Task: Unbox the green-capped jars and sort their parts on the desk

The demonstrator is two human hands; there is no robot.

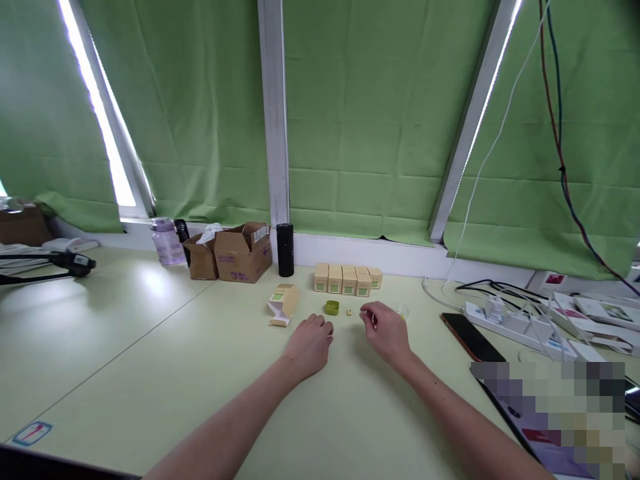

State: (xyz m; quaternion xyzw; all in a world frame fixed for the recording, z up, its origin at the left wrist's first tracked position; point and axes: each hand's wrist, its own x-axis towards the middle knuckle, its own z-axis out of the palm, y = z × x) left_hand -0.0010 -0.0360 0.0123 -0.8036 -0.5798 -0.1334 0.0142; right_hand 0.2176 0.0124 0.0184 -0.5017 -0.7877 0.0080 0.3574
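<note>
My left hand [310, 343] rests on the pale green table [150, 360] with its fingers curled loosely and nothing in them, just short of a small green lid [331, 307]. My right hand [384, 331] is beside it, fingers pinched together near a tiny beige piece [349, 312]; what the fingers hold is too small to name. An opened tan carton [283, 304] lies on its side to the left. Behind stands a row of several small tan boxes [346, 279]. A clear small cup [401, 309] sits just past my right hand.
Two brown cardboard boxes [235, 252], a black cylinder [285, 249] and a clear bottle [167, 241] stand along the back. A dark phone [470, 335], a white power strip [520, 327] with cables and papers lie at the right. Green curtains hang behind.
</note>
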